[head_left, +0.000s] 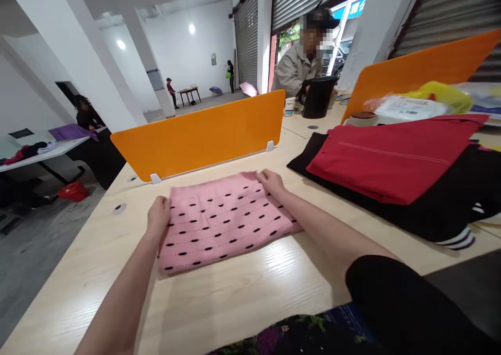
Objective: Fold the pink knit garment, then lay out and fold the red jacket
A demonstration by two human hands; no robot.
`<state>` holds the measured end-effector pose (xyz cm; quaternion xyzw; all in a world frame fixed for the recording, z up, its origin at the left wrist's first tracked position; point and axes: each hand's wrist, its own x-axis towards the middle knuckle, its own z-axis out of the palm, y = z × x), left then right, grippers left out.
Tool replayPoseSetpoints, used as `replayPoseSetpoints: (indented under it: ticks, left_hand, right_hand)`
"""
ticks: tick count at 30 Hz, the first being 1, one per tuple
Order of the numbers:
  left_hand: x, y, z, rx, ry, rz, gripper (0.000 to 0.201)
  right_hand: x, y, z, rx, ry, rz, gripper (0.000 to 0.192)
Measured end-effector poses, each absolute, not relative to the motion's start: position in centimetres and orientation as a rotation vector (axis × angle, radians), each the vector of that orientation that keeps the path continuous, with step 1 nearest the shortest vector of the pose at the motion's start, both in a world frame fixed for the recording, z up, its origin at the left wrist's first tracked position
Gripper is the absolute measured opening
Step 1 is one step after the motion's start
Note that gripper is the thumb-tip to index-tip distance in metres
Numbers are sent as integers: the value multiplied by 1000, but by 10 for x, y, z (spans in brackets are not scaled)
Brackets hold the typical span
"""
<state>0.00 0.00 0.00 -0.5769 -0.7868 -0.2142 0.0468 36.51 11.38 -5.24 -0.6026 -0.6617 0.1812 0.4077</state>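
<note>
A pink cloth (219,219) with rows of black dashes and dotted lines lies spread on the light wooden table (219,303), roughly rectangular and slightly creased. My left hand (158,214) has its fingers closed on the cloth's left edge, towards the upper corner. At the far right corner my right hand (271,181) pinches the same cloth. Its far edge looks a little raised between the two hands; the near edge rests on the table. My right forearm covers part of the cloth's right side.
An orange divider (199,135) stands behind the cloth. To the right lie folded red fabric (387,156) and black fabric (430,214), with a white packet (410,107) beyond. A person (297,68) stands across the table by a black pitcher (316,96).
</note>
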Motion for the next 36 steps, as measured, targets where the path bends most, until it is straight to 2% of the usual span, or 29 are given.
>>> replayPoseSetpoints:
  ticks: [3,10,14,18,27,31,36]
  left_hand:
    - [5,10,-34,-1800,-2390,-542,30]
    - [0,-17,-90,-2146,-2003,-323,44]
    - [-4,-14,-89,-2123,-2102,-240,52]
    - [-2,-23,-84,-2145,-2189,-190,54]
    - [4,-79,-76,-2145,-2207,-95,55]
    - [46,-70,-57,-2063,-2240,-9,51]
    - [125,-46,-63,-2372,-1900,-191,58]
  right_hand:
    - [360,129,-77,-1679,-1810,414,27]
    - [360,100,-75,-1381,-2143,8,48]
    - [355,89,-79,-1418,-2516,109,55]
    - [358,83,-84,-1608,-2509,169,58]
    - [366,32,-95,-1599,-2508,109,59]
    - [365,31,-94,-1596,-2493,105,57]
    - [365,33,-94,-1621,-2489,113,59]
